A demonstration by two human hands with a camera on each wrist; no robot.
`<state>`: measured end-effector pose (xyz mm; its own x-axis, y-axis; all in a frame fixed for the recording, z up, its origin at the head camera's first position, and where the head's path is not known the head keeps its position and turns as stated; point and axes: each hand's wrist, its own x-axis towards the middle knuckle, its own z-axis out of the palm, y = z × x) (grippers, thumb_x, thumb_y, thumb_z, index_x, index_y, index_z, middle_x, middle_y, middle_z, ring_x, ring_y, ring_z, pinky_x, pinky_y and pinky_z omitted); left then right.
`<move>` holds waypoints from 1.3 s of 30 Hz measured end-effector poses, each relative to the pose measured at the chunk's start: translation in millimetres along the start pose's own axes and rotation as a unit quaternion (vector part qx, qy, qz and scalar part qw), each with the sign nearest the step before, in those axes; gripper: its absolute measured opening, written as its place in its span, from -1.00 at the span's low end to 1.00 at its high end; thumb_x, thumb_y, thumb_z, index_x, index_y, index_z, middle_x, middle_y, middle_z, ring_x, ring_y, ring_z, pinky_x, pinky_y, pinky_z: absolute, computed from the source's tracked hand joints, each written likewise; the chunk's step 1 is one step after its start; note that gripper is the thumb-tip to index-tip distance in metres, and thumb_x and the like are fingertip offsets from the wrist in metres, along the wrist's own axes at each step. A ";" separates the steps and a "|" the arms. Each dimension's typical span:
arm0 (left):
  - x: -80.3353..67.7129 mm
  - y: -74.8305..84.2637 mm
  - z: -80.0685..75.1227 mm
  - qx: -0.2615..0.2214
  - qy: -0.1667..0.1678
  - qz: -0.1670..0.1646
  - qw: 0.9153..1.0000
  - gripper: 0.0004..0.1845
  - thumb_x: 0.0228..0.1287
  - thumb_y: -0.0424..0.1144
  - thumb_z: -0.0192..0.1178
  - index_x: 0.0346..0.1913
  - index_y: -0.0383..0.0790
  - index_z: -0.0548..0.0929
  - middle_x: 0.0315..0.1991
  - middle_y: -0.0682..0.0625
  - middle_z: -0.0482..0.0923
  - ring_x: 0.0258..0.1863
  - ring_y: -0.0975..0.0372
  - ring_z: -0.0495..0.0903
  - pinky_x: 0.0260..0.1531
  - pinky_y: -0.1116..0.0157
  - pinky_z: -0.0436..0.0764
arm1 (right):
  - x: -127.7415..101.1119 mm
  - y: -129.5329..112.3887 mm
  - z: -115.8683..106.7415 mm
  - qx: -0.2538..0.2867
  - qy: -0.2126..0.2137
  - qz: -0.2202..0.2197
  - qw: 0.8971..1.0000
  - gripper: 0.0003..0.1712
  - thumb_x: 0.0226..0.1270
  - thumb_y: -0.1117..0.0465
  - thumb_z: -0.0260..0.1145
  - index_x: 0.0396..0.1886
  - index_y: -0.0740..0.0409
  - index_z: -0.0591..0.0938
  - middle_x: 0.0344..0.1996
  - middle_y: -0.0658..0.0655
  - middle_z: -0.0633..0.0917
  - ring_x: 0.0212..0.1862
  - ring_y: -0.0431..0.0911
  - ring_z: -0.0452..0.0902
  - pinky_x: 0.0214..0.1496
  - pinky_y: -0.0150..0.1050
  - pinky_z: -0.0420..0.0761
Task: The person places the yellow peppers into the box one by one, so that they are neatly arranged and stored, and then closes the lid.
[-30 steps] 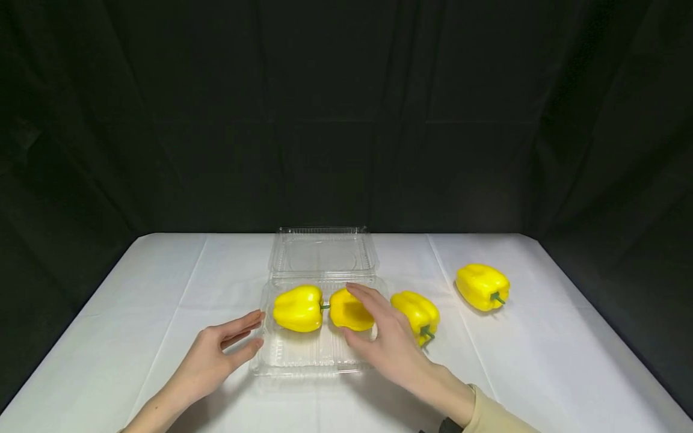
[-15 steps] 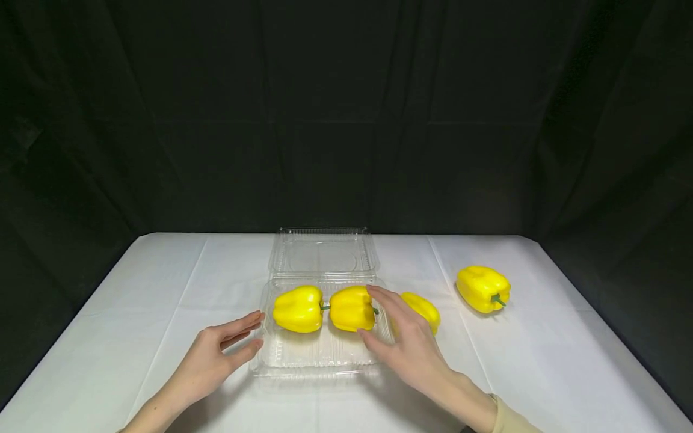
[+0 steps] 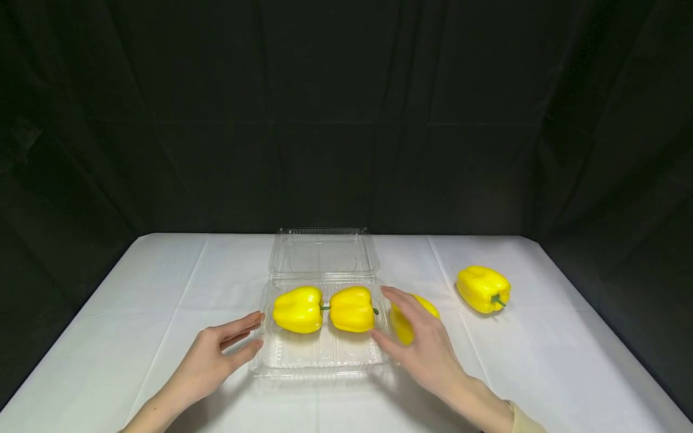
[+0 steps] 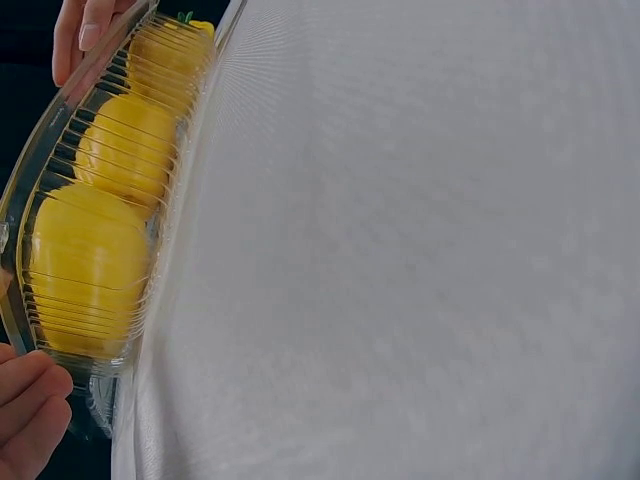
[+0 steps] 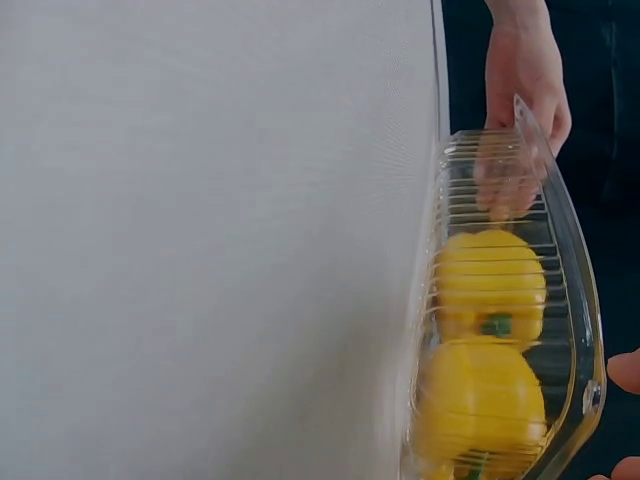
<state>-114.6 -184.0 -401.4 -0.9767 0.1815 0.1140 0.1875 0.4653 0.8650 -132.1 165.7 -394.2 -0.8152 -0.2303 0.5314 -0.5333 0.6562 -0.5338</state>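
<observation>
A clear plastic clamshell container (image 3: 298,359) lies unfolded, its lid (image 3: 319,252) laid back behind the base. Two yellow bell peppers rest in the base: the left pepper (image 3: 298,309) and the right pepper (image 3: 351,309), both on their sides with stems pointing right. My left hand (image 3: 213,356) touches the container's left side, thumb and fingers apart; the left wrist view shows its fingertips (image 4: 35,395) at the container's end. My right hand (image 3: 425,340) hovers over the container's right edge, fingers spread with nothing between them. It partly covers a third pepper (image 3: 402,325) right of the container.
A fourth yellow bell pepper (image 3: 482,289) lies farther right on the white-covered table (image 3: 563,355). A black curtain (image 3: 346,120) hangs behind the table and along both sides.
My right hand has let go of the right pepper in the container and moved right, uncovering that pepper and its stem. My left hand has stayed in place.
</observation>
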 end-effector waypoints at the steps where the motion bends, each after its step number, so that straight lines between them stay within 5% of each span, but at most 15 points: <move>1: 0.0 0.0 0.0 0.001 0.000 0.000 1.000 -0.47 0.32 -0.19 0.35 0.32 -0.22 0.56 0.23 -0.09 0.61 0.19 0.03 0.62 0.11 0.18 0.66 | -0.5 0.8 -0.9 -0.003 0.002 0.003 1.000 -0.23 0.12 0.11 0.58 0.35 0.04 0.52 0.29 0.00 0.58 0.28 0.01 0.53 0.27 0.08 0.57; 6: 0.0 0.3 -0.2 0.004 0.000 0.001 1.000 -0.47 0.32 -0.19 0.35 0.32 -0.23 0.56 0.23 -0.09 0.61 0.19 0.04 0.62 0.11 0.19 0.66 | -2.5 4.5 -5.2 -0.017 0.013 0.009 1.000 -0.23 0.07 0.10 0.61 0.32 0.00 0.54 0.26 -0.07 0.59 0.26 -0.07 0.55 0.29 -0.04 0.56; 13: 1.2 0.5 -0.8 0.010 -0.001 0.001 1.000 -0.47 0.32 -0.17 0.35 0.32 -0.20 0.56 0.23 -0.06 0.61 0.19 0.04 0.62 0.12 0.22 0.66 | -3.5 10.9 -11.8 -0.019 0.039 -0.023 0.999 -0.21 0.00 0.21 0.64 0.29 0.05 0.55 0.22 0.03 0.63 0.22 0.01 0.58 0.34 -0.67 0.28; 27: 0.2 0.8 -0.9 0.003 -0.003 -0.009 1.000 -0.46 0.33 -0.16 0.34 0.34 -0.20 0.54 0.25 -0.08 0.59 0.20 0.03 0.61 0.12 0.18 0.66 | -9.9 22.4 -26.1 -0.059 0.048 0.022 0.997 -0.17 -0.04 0.18 0.66 0.30 0.07 0.54 0.21 0.03 0.63 0.20 0.02 0.58 0.28 -0.80 0.17; 30: 0.1 0.7 -0.9 0.001 -0.004 -0.014 1.000 -0.45 0.32 -0.16 0.34 0.34 -0.20 0.54 0.25 -0.08 0.59 0.21 0.02 0.60 0.11 0.18 0.66 | -12.1 25.3 -28.3 -0.072 0.046 0.036 0.996 -0.17 -0.04 0.16 0.66 0.30 0.08 0.54 0.21 0.03 0.63 0.22 0.01 0.57 0.30 -0.62 0.36; 35: 0.3 0.5 -1.0 0.002 -0.005 -0.014 1.000 -0.45 0.33 -0.15 0.34 0.34 -0.19 0.54 0.25 -0.07 0.59 0.21 0.03 0.60 0.13 0.18 0.65 | -13.3 29.8 -31.1 -0.082 0.036 0.051 0.995 -0.17 -0.02 0.13 0.65 0.30 0.11 0.53 0.22 0.05 0.62 0.25 0.02 0.55 0.20 0.00 0.57; 39: 0.5 -0.5 -0.4 0.009 -0.005 -0.017 1.000 -0.45 0.32 -0.15 0.35 0.34 -0.18 0.54 0.24 -0.05 0.60 0.21 0.04 0.60 0.14 0.19 0.65 | -13.3 31.5 -32.7 -0.074 0.032 0.062 0.995 -0.18 0.01 0.13 0.64 0.30 0.13 0.53 0.23 0.10 0.62 0.25 0.09 0.54 0.18 0.12 0.59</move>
<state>-115.3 -184.5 -401.5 -0.9816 0.1736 0.0791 0.1554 0.4874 0.8592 -130.7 212.9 -396.6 -0.8537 -0.0980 0.5114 -0.3869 0.7768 -0.4969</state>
